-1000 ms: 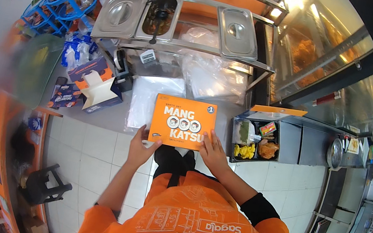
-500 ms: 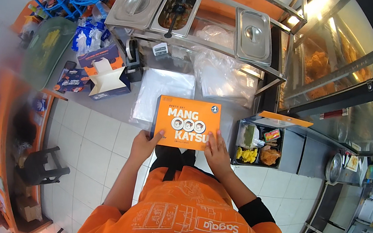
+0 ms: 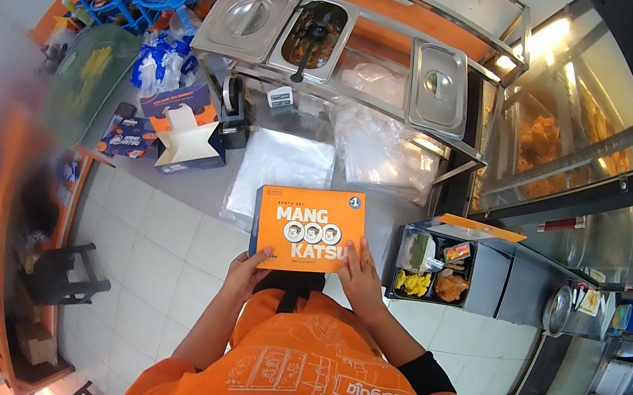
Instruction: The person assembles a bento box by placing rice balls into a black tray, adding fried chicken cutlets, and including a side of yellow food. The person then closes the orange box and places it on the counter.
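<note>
An orange cardboard meal box [image 3: 310, 226] with a printed lid is in front of me at the counter's near edge, lid facing up. My left hand [image 3: 243, 271] grips its near left corner, thumb on top. At the near right side my right hand [image 3: 359, 280] holds it with fingers over the lid. Both hands' undersides are hidden. Just beyond the box lies a stack of clear plastic bags [image 3: 286, 165]. To the right stands an open meal box [image 3: 434, 266] holding fried chicken, yellow food, a wrapped green-topped portion and a small sachet.
Steel food pans [image 3: 437, 88] sit in a raised rack at the back; one is uncovered with a ladle. A tape dispenser [image 3: 233, 117] and an open carton [image 3: 188, 143] stand left. A glass display case [image 3: 573, 133] with fried food rises right. A stool [image 3: 70, 273] stands on the floor.
The surroundings have shifted slightly down in view. Both hands still hold the orange box, which has tilted a little and sits slightly lower in the picture.
</note>
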Tool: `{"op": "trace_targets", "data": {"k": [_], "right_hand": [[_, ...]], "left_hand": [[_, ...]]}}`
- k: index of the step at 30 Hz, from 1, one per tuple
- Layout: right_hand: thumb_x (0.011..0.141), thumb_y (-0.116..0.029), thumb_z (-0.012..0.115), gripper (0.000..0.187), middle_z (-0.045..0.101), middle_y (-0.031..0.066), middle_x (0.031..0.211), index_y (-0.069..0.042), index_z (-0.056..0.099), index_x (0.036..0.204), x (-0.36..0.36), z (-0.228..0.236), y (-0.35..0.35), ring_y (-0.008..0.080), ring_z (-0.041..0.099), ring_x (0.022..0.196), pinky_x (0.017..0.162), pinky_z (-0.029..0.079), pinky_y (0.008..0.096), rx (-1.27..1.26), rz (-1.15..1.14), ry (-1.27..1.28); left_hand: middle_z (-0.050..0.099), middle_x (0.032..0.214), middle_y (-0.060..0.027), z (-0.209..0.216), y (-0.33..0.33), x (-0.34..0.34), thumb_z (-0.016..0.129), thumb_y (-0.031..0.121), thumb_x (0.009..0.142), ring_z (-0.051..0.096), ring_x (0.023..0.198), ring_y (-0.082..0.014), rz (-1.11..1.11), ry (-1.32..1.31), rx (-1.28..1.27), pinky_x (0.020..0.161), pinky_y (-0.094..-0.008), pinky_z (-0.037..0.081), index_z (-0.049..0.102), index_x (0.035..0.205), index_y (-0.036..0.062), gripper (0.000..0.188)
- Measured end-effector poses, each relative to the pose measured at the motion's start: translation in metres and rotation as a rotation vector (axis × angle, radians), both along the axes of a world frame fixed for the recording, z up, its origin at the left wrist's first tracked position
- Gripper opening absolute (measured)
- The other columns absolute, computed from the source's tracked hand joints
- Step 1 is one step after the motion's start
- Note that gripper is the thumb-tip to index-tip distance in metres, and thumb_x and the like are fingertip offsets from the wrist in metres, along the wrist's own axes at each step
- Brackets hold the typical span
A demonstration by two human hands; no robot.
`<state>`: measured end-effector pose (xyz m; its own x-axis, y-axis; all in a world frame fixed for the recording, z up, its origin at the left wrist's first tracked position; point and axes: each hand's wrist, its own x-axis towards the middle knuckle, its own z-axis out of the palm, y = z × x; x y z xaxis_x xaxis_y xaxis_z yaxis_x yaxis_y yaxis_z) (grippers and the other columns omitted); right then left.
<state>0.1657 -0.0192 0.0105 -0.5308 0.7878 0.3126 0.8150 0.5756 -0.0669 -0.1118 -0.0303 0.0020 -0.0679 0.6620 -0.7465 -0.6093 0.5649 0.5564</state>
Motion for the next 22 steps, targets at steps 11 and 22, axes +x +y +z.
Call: {"op": "trace_targets", "data": {"k": [11,22], "right_hand": [[0.089,-0.002,0.062,0.017,0.048,0.0231,0.139,0.0,0.053,0.102,0.002,0.0,0.0,0.0481,0.042,0.134,0.096,0.054,0.0467,-0.05,0.023,0.032],[0.092,-0.003,0.059,0.014,0.049,0.0235,0.138,0.002,0.052,0.103,-0.001,-0.001,0.0,0.0474,0.043,0.133,0.099,0.052,0.046,-0.051,0.0,0.048]], "left_hand": [[0.063,0.081,-0.0047,-0.026,-0.02,0.013,0.068,0.012,0.091,0.061,0.071,-0.0117,0.059,0.284,0.206,0.064,-0.0274,0.053,0.052,0.082,0.0087,0.019],[0.054,0.068,0.0023,-0.018,-0.027,0.026,0.068,0.022,0.095,0.049,0.059,-0.0059,0.175,0.332,0.169,0.055,-0.021,0.044,0.052,0.075,0.0058,0.03]]}}
